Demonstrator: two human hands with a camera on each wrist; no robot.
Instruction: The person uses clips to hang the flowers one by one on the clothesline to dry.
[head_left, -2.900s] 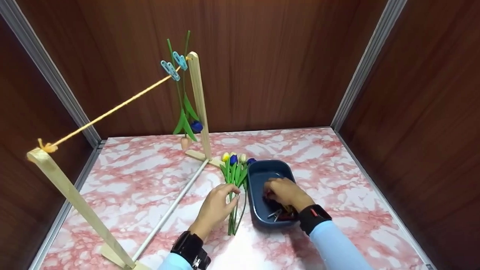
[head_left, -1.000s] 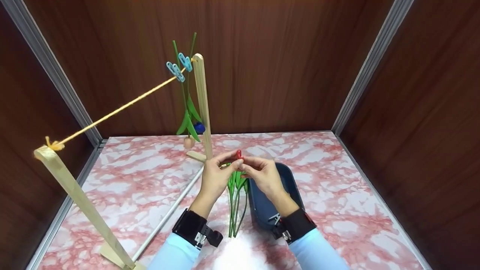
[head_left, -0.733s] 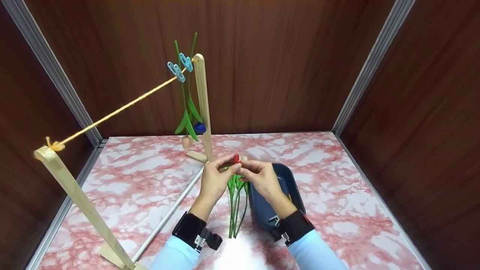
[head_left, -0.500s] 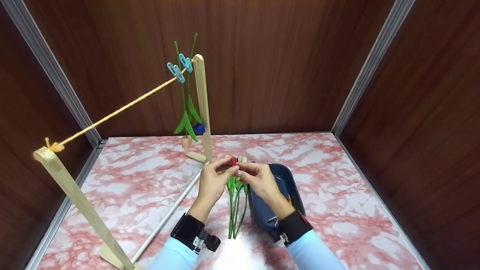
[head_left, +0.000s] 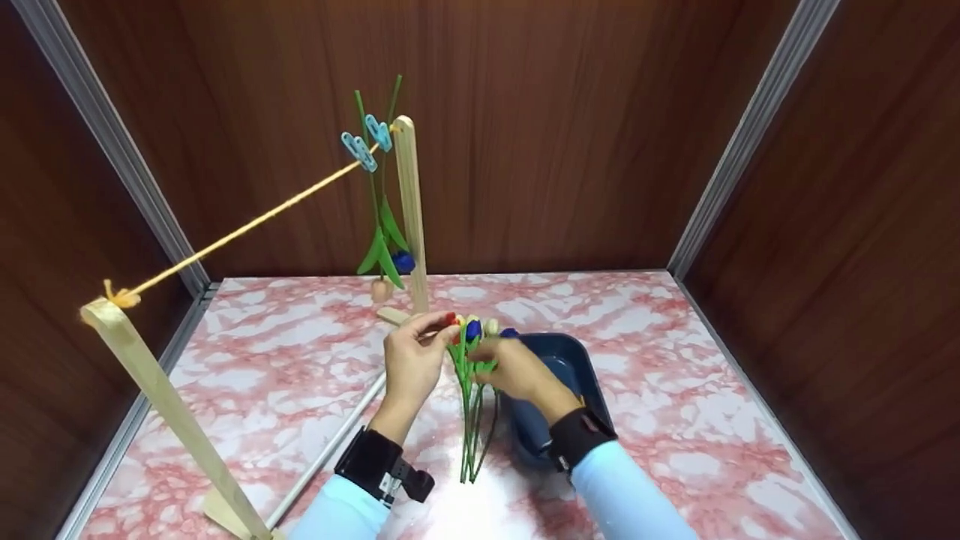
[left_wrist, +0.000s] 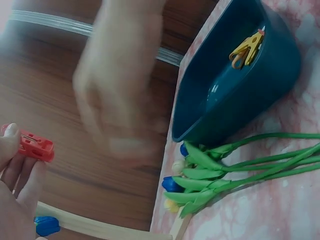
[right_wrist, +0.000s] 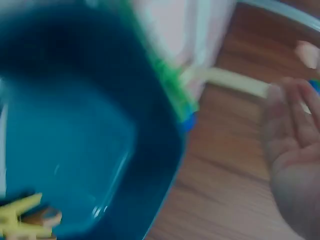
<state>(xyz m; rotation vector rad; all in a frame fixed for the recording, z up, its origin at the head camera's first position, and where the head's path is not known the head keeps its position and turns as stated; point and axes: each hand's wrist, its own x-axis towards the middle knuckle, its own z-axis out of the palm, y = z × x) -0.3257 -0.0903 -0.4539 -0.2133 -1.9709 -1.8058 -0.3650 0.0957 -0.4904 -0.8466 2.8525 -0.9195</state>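
A red clothespin (left_wrist: 36, 147) is pinched between the thumb and fingers of my left hand (head_left: 413, 360), raised just left of the tulip heads. My right hand (head_left: 514, 367), blurred by motion, passes over the artificial tulips (head_left: 474, 416) beside the bin. In the right wrist view its fingers look loosely extended with nothing in them. The tulips lie in a bunch with yellow, blue and white heads pointing away; the right hand covers some leaves. Two more tulips (head_left: 380, 240) hang head down from the yellow cord (head_left: 247, 226), held by light-blue clothespins (head_left: 360, 152).
A dark blue bin (head_left: 555, 339) stands right of the bunch, with yellow clothespins (left_wrist: 247, 49) inside. Wooden posts (head_left: 176, 412) carry the cord at left, joined below by a white rod (head_left: 330, 446). Brown panels enclose the marbled tabletop (head_left: 697, 420).
My right hand went from inside the bin to meeting my left at the red clothespin. Since then the hands have parted: the left keeps the clothespin and shifts left, the right moves off rightward.
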